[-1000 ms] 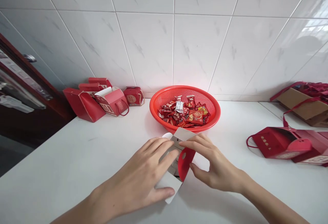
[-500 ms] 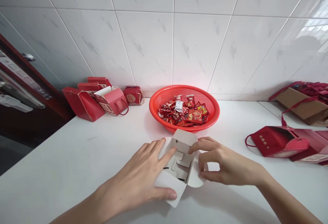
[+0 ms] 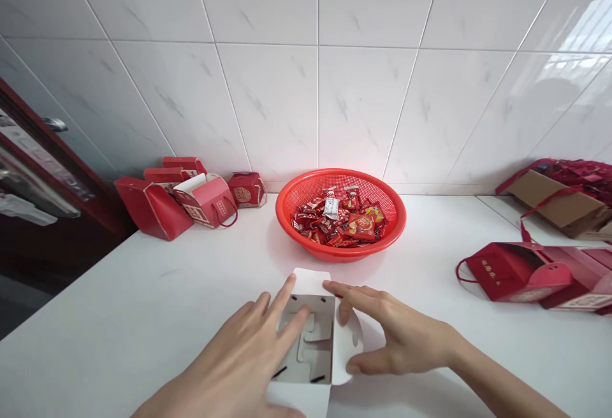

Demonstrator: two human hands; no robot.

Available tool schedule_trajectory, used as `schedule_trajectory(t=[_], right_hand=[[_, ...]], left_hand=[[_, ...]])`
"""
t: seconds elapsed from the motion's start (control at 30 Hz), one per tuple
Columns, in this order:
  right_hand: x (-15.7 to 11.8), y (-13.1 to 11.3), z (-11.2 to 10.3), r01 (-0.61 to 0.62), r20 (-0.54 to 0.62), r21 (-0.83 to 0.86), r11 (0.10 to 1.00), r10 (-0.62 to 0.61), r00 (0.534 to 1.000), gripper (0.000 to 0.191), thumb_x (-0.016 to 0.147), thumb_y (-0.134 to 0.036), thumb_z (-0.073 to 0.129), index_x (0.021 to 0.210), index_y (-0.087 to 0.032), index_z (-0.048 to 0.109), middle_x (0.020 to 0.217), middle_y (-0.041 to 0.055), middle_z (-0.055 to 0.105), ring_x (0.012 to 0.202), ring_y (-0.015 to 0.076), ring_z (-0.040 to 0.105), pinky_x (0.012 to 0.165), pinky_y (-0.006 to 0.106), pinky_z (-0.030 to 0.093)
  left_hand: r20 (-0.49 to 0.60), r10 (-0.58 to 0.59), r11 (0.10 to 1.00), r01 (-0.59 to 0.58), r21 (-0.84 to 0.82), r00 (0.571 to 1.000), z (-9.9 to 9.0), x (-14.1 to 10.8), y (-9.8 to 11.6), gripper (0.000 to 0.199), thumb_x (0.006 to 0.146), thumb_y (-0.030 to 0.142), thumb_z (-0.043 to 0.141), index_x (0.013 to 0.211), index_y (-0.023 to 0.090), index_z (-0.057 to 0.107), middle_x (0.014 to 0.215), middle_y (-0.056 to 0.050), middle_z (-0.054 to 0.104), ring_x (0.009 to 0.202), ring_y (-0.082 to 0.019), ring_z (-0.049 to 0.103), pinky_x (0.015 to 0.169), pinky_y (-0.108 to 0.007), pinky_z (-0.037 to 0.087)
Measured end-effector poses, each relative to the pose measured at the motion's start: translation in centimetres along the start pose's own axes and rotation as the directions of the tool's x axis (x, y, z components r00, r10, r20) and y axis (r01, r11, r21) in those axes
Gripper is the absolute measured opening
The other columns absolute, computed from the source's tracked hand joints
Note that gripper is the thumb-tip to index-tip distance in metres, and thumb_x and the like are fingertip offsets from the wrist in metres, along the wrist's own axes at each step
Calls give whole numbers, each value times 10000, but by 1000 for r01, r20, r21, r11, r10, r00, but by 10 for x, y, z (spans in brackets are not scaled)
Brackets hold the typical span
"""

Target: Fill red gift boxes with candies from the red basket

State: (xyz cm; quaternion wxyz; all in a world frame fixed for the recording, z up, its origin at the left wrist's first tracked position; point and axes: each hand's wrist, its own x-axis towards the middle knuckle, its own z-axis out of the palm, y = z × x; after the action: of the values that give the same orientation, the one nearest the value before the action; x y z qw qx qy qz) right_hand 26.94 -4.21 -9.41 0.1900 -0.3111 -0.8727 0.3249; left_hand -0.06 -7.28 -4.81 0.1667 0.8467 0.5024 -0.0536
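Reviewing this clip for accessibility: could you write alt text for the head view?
The left hand and right hand rest on an open white box on a white counter, before a red basket of wrapped sweets. Red gift boxes sit to both sides.

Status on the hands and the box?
Left hand spread on the paper gift box. Right hand at the box's right side, by its round flap. Box lying open, white inside up. Red basket of sweets beyond, apart from it.

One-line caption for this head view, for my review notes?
The left hand and right hand rest on an open white card box on a white counter, before a red plastic basket of wrapped sweets.
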Motion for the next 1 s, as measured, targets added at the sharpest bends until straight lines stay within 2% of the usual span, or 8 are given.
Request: schedule_trajectory(t=[0.13, 0.2, 0.33, 0.43, 0.63, 0.73, 0.83, 1.0], right_hand=[[0, -3, -8, -13, -58, -104, 995, 7, 998, 374, 788, -288, 864, 1089, -222, 652, 1553, 168, 531, 1450, 313, 503, 1037, 397, 570], [-1, -4, -14, -14, -92, -158, 987, -1, 996, 299, 814, -257, 836, 1045, -228, 649, 1575, 162, 509, 1443, 312, 513, 1029, 411, 576], [-2, -2, -23, 21, -128, -227, 974, -51, 990, 219, 861, -300, 803, 1023, -227, 674, 1501, 148, 587, 1412, 320, 539, 1062, 469, 557], [-4, -1, -31, 66, -160, -197, 978, -98, 982, 190, 913, -368, 761, 1011, -222, 690, 1403, 134, 661, 1341, 295, 598, 1039, 444, 571], [8, 9, -74, 13, -414, -179, 984, -87, 906, 140, 993, -359, 642, 1019, -237, 705, 1206, 94, 754, 1156, 260, 703, 967, 412, 583], [33, 27, -101, -208, -483, -252, 945, 63, 873, 147, 992, -326, 595, 957, -223, 695, 1097, 92, 767, 1062, 275, 717, 901, 419, 576], [63, 49, -116, -526, -376, -384, 759, 391, 840, 251, 963, -320, 620, 1173, -190, 667, 1215, 140, 723, 1156, 305, 671, 957, 441, 530], [95, 74, -109, -553, -218, -401, 730, 511, 832, 660, 556, -388, 951, 1150, -205, 729, 1108, 129, 748, 1096, 382, 676, 844, 416, 547]], left_hand=[[-46, 14, 1000, -13, 18, 999, -3, 18, -1, 767, 638, 578, 860, 1325, 279, 693, 1671, -167, 363, 1290, -475, 575, 997, -594, 522], [-64, 18, 1000, -17, 21, 998, -4, 27, -2, 706, 682, 549, 841, 1315, 274, 694, 1660, -147, 391, 1261, -436, 592, 999, -565, 525], [-89, 27, 1000, -26, 6, 996, -5, 34, -2, 733, 707, 530, 834, 1365, 255, 663, 1639, -153, 423, 1240, -418, 596, 986, -550, 535], [-77, 19, 1000, -20, -10, 997, -5, 32, -1, 778, 708, 537, 837, 1412, 276, 632, 1667, -150, 375, 1284, -426, 577, 1012, -573, 527], [-6, -16, 1000, 16, -20, 1000, -5, 24, -5, 869, 702, 602, 832, 1481, 313, 578, 1714, -139, 271, 1473, -486, 397, 1085, -642, 462], [-31, -8, 999, 6, -45, 1000, -4, 22, -12, 901, 728, 688, 781, 1512, 310, 550, 1713, -135, 270, 1494, -505, 362, 1083, -648, 466], [-109, 42, 997, -48, -57, 993, -3, 19, -20, 848, 835, 760, 630, 1553, 330, 492, 1712, -118, 278, 1474, -470, 416, 1094, -614, 474], [-278, 76, 996, -83, -13, 958, -10, 19, -25, 667, 935, 713, 529, 1475, 327, 596, 1638, -91, 442, 1432, -407, 502, 1089, -528, 515]])
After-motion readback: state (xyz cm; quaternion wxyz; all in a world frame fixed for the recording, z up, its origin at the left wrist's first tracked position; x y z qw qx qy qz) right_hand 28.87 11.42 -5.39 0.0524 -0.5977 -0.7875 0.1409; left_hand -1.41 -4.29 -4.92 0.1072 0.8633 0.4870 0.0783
